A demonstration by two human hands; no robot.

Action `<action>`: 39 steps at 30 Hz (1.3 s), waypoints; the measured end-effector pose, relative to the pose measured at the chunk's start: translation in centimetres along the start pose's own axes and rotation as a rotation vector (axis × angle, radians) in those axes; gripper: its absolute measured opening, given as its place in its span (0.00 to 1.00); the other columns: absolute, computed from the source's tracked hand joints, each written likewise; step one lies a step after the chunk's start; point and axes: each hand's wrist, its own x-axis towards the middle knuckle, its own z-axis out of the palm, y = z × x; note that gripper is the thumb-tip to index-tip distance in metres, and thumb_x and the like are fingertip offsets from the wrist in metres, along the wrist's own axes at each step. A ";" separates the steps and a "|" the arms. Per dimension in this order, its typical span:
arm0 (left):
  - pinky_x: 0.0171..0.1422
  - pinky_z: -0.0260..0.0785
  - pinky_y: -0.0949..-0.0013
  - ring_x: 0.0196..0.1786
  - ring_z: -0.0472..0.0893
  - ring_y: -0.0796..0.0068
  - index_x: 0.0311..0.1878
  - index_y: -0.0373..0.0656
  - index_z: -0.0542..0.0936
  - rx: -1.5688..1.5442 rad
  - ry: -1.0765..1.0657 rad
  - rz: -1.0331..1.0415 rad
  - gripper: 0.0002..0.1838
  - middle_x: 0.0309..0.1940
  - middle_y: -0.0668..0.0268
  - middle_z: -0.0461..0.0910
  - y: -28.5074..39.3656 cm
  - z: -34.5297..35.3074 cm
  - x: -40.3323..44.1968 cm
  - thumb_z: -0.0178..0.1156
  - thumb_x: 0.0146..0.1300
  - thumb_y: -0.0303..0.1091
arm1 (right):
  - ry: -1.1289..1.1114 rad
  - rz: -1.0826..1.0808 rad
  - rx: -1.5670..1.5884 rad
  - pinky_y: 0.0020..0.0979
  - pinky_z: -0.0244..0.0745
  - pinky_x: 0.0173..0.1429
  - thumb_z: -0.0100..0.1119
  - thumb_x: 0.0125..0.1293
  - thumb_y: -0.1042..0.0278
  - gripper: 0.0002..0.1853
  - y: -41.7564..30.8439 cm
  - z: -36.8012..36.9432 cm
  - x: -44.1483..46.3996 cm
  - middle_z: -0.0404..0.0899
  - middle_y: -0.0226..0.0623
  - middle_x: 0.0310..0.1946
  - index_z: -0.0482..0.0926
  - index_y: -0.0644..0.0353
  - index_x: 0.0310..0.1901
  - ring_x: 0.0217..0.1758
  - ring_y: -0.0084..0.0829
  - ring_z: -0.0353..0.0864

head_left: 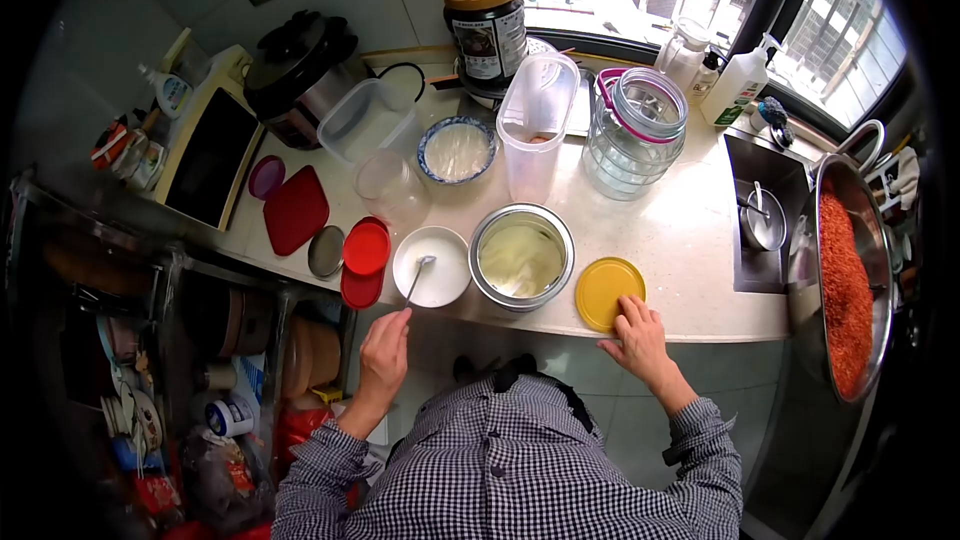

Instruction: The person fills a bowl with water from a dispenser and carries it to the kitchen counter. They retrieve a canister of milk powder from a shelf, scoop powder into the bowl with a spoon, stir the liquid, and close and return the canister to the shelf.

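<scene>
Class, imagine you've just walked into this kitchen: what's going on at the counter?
A person is working at the counter with both hands. The left hand holds a spoon by its handle, the other end inside a white bowl. The right hand has its fingers on a yellow lid lying near the counter's edge. Between bowl and lid stands an open tin. A large clear jar stands farther back.

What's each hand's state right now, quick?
Left hand: closed, holding the spoon.
Right hand: open, touching the yellow lid.
</scene>
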 end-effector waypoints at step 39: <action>0.44 0.75 0.68 0.43 0.81 0.60 0.50 0.38 0.79 0.042 -0.009 0.092 0.17 0.51 0.55 0.76 -1.7 -1.4 0.9 0.63 0.55 0.27 | 0.489 0.470 0.761 0.27 0.71 0.36 0.55 0.60 0.74 0.19 -8.9 -4.1 13.3 0.74 0.40 0.39 0.75 0.64 0.55 0.32 0.27 0.73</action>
